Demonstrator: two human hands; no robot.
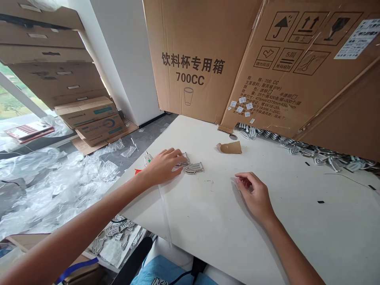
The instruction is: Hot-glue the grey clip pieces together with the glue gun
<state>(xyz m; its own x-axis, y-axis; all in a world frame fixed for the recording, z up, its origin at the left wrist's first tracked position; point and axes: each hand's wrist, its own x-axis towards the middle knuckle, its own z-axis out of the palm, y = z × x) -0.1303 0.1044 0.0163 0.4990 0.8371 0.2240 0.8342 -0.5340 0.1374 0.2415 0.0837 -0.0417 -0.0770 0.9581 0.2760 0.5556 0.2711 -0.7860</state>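
Observation:
My left hand (168,164) reaches over two small grey-and-white outlined pieces on the white table. Its fingertips rest over the farther outlined piece (185,158), partly hiding it, with the thumb apart from the fingers. The nearer outlined piece (194,168) lies just right of the thumb. Behind the wrist are a pen-like tip with a green part (148,159) and a bit of red-orange plastic (137,171). My right hand (252,192) is closed in a pinch above the table, with a small thin clear scrap (233,179) at its fingertips.
A torn cardboard piece (231,148) lies on the table (208,221). Large cardboard panels (190,43) stand at the back, with many similar pieces (320,156) along their foot. Black scraps (321,202) lie at right. Plastic film (53,190) covers the floor at left.

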